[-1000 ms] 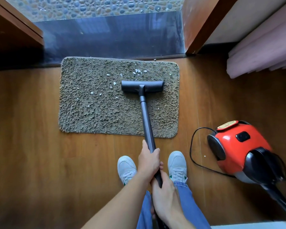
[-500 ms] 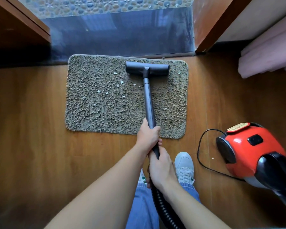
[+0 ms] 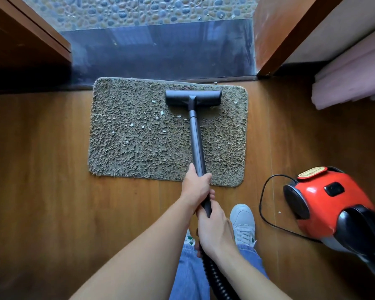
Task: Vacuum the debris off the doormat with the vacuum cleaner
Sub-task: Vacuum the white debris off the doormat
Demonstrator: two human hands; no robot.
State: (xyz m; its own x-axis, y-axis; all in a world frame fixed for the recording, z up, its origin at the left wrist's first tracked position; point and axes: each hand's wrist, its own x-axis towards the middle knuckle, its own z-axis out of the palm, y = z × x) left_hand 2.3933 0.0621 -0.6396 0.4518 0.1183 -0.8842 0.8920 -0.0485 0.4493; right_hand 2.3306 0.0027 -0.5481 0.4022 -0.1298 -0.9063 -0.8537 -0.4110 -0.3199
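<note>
A shaggy grey-brown doormat [image 3: 139,148] lies on the wooden floor before a doorway. Small white bits of debris [image 3: 162,113] are scattered over its middle and upper part. The dark vacuum nozzle [image 3: 193,98] rests flat on the mat near its far edge, right of centre. Its grey wand [image 3: 196,139] runs back toward me. My left hand [image 3: 196,186] grips the wand just past the mat's near edge. My right hand [image 3: 214,228] holds it lower down, where the ribbed black hose [image 3: 217,280] begins.
The red and black vacuum body [image 3: 325,204] sits on the floor at right, its black cord [image 3: 263,204] looping beside it. A dark stone threshold [image 3: 160,50] and pebble floor lie beyond the mat. Wooden door frames flank it. Pink fabric [image 3: 351,83] hangs at far right. My white shoe [image 3: 243,221] stands behind the mat.
The nozzle has been pushed from the mat's middle to its far edge, passing over the debris near the top. Then it slid back slightly. Both arms stretched forward.
</note>
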